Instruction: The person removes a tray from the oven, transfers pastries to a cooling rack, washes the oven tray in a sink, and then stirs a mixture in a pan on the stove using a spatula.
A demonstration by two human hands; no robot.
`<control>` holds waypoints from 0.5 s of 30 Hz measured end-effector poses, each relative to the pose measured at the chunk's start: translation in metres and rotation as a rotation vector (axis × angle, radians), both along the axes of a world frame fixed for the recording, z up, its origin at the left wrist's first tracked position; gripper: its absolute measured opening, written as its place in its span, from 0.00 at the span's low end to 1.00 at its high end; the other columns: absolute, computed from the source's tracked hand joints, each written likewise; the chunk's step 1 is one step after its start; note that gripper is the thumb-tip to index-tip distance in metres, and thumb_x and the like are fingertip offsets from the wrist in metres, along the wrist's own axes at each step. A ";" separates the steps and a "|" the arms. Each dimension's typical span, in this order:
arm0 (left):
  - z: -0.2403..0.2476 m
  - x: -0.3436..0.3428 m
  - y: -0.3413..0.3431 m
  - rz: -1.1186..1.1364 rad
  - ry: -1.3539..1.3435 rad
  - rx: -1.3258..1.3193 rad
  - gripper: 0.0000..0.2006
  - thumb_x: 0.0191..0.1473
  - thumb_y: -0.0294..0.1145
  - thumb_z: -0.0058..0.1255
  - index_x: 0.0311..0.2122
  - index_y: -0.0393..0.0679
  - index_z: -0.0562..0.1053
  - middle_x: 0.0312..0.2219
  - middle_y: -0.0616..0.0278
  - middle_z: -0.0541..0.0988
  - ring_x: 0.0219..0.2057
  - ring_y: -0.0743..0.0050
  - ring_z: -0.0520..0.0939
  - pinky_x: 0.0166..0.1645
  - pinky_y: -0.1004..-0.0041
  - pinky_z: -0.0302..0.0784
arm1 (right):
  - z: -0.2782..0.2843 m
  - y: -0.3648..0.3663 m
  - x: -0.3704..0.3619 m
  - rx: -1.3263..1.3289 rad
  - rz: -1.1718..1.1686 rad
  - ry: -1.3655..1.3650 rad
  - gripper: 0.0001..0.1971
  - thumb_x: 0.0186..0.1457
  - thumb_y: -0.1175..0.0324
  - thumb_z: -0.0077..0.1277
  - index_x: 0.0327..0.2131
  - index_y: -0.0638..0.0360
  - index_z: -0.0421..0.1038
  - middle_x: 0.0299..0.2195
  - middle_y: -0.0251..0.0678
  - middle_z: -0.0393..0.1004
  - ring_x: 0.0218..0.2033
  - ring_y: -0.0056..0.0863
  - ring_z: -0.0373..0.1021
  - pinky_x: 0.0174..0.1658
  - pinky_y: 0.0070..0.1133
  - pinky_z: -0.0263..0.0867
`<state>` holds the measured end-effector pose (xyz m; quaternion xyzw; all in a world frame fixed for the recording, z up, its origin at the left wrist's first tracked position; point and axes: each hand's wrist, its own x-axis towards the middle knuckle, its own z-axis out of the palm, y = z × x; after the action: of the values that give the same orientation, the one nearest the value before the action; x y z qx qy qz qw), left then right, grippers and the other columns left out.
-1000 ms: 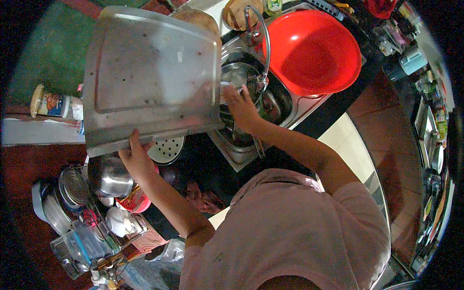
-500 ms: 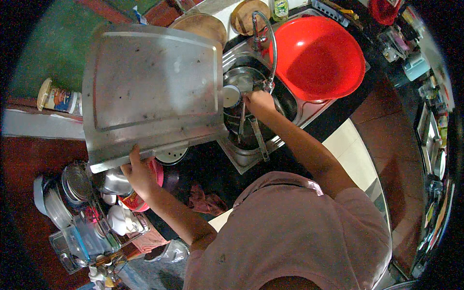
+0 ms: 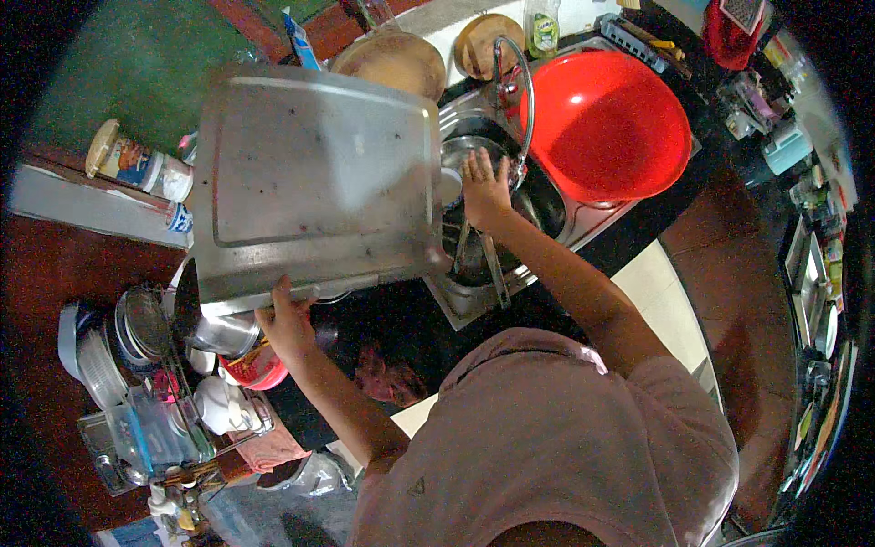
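Observation:
My left hand (image 3: 290, 330) grips the near edge of a large, grey, speckled metal tray (image 3: 319, 164), tilted up and covering much of the counter behind it. Over the steel sink (image 3: 454, 305), my right hand (image 3: 487, 193) has its fingers stretched out and appears to hold nothing. Beneath and beside that hand are a metal pan (image 3: 478, 144), a pale round cup or bowl (image 3: 450, 187) partly hidden by the tray, and a long flat metal utensil (image 3: 496, 273). The flexible faucet hose (image 3: 530, 109) arches down just right of my fingers.
A big red basin (image 3: 602, 123) sits right of the sink. Wooden boards (image 3: 392, 66) lean along the wall near a dish-soap bottle (image 3: 541, 32). At left stand a dish rack with plastic containers (image 3: 155, 428), a red bowl (image 3: 260, 369) and a lidded tub (image 3: 128, 162).
My right hand's fingers, curled beside the utensils before, are now spread. The tray, still in my left hand, sits slightly lower and further right in view; the whole view has shifted too.

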<state>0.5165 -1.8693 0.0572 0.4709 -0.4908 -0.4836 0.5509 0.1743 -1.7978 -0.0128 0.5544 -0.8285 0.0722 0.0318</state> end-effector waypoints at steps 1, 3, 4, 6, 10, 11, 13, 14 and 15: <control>-0.001 -0.001 0.003 0.012 -0.016 0.010 0.25 0.48 0.28 0.55 0.52 0.37 0.62 0.45 0.53 0.71 0.40 0.64 0.77 0.28 0.74 0.82 | 0.007 0.003 -0.002 0.081 -0.080 -0.007 0.37 0.47 0.74 0.45 0.63 0.60 0.45 0.65 0.38 0.42 0.67 0.36 0.36 0.65 0.45 0.28; 0.000 -0.003 0.006 0.025 -0.030 0.019 0.25 0.48 0.29 0.55 0.51 0.36 0.62 0.44 0.53 0.71 0.40 0.64 0.76 0.28 0.73 0.82 | 0.023 -0.011 0.003 -0.187 0.080 0.041 0.37 0.48 0.73 0.44 0.63 0.61 0.44 0.66 0.38 0.42 0.67 0.37 0.35 0.65 0.45 0.28; -0.002 0.000 0.009 0.033 -0.070 0.025 0.25 0.48 0.30 0.55 0.51 0.36 0.62 0.44 0.52 0.71 0.40 0.64 0.76 0.28 0.73 0.82 | 0.033 -0.017 0.011 -0.313 0.160 0.055 0.36 0.49 0.73 0.43 0.63 0.62 0.43 0.66 0.38 0.42 0.67 0.37 0.34 0.65 0.45 0.27; -0.001 -0.003 0.012 0.039 -0.173 0.024 0.25 0.48 0.30 0.56 0.50 0.36 0.63 0.44 0.52 0.70 0.40 0.64 0.76 0.28 0.72 0.82 | 0.037 -0.030 0.011 -0.360 0.235 0.074 0.34 0.50 0.72 0.39 0.62 0.62 0.45 0.65 0.39 0.44 0.67 0.37 0.35 0.65 0.46 0.27; 0.021 -0.022 0.019 0.055 -0.009 0.112 0.26 0.46 0.32 0.57 0.49 0.36 0.63 0.44 0.53 0.71 0.39 0.63 0.76 0.29 0.72 0.82 | -0.021 -0.025 -0.019 -0.169 -0.029 -0.128 0.29 0.49 0.66 0.43 0.56 0.65 0.59 0.62 0.43 0.53 0.66 0.42 0.40 0.65 0.45 0.31; 0.017 -0.014 0.015 0.053 -0.047 0.103 0.26 0.46 0.32 0.58 0.50 0.36 0.63 0.44 0.53 0.71 0.39 0.63 0.76 0.29 0.72 0.82 | -0.035 -0.019 -0.024 -0.044 -0.052 -0.168 0.25 0.49 0.66 0.44 0.51 0.65 0.65 0.59 0.44 0.58 0.65 0.43 0.43 0.64 0.44 0.34; 0.003 0.013 0.010 0.066 -0.101 0.104 0.25 0.46 0.31 0.57 0.50 0.36 0.63 0.43 0.53 0.71 0.38 0.63 0.77 0.28 0.72 0.82 | -0.042 -0.003 -0.018 0.375 -0.049 0.196 0.17 0.48 0.66 0.45 0.40 0.63 0.75 0.52 0.45 0.67 0.61 0.44 0.49 0.63 0.42 0.39; 0.003 0.018 0.010 0.072 -0.106 0.104 0.25 0.47 0.31 0.57 0.50 0.36 0.63 0.43 0.54 0.71 0.38 0.64 0.77 0.28 0.72 0.82 | -0.034 0.001 -0.020 0.309 -0.029 0.139 0.15 0.48 0.65 0.46 0.37 0.62 0.76 0.49 0.44 0.69 0.59 0.44 0.52 0.62 0.43 0.41; 0.002 0.021 0.011 0.092 -0.074 0.103 0.25 0.47 0.30 0.57 0.50 0.36 0.63 0.43 0.54 0.71 0.38 0.64 0.77 0.28 0.72 0.82 | -0.027 0.004 -0.022 0.244 -0.007 0.081 0.13 0.48 0.64 0.47 0.34 0.61 0.77 0.46 0.44 0.71 0.56 0.43 0.55 0.61 0.43 0.42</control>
<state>0.5377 -1.8582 0.0592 0.5383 -0.4632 -0.4645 0.5291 0.1527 -1.7941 -0.0397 0.5536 -0.8311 -0.0520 -0.0022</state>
